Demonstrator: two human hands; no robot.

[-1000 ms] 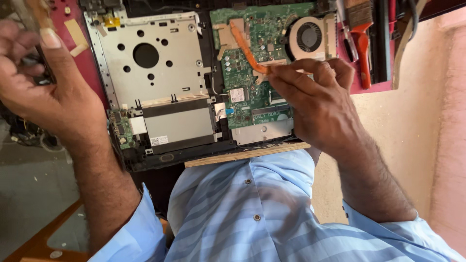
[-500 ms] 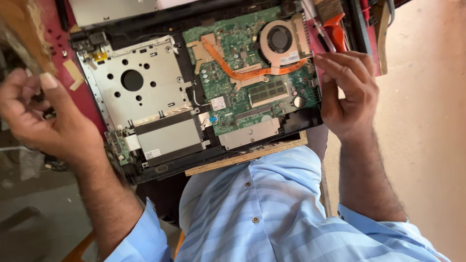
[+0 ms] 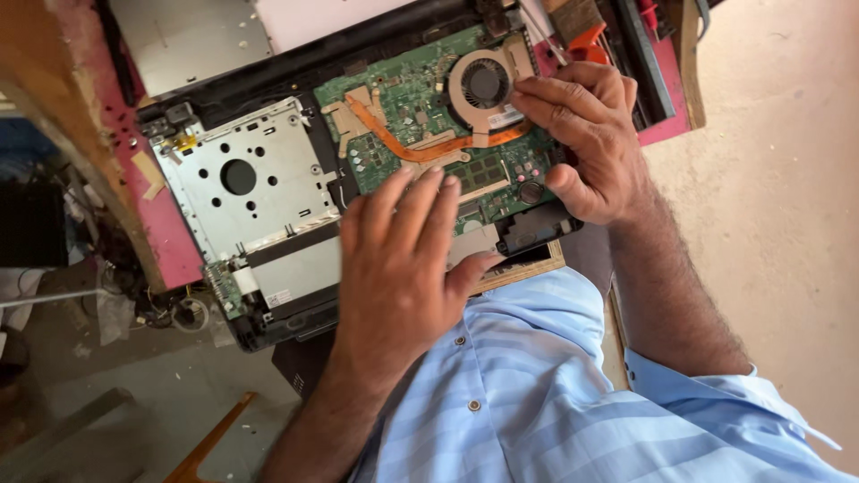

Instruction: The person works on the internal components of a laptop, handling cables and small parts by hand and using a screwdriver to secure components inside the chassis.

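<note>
An opened black laptop (image 3: 268, 333) lies bottom-up on a pink bench top (image 3: 172, 243). Its green motherboard (image 3: 403, 121), round fan (image 3: 484, 82), copper heat pipe (image 3: 404, 149) and silver drive bay (image 3: 240, 183) are exposed. My left hand (image 3: 403, 268) lies flat on the laptop's middle, fingers apart and pointing at the motherboard, holding nothing. My right hand (image 3: 586, 134) grips the laptop's right side, fingers over the board beside the fan and thumb at the edge. A light blue striped shirt (image 3: 519, 385) fills the foreground.
Tools with an orange handle (image 3: 586, 40) lie at the bench's far right corner. A wooden strip (image 3: 530, 266) edges the bench below the laptop. Cables and clutter (image 3: 170, 313) sit under the bench at left. Beige floor (image 3: 778, 224) spreads to the right.
My left hand came from the far left, where it was raised, down onto the laptop's middle. My right hand stayed at the laptop's right edge by the fan. The view shifted right.
</note>
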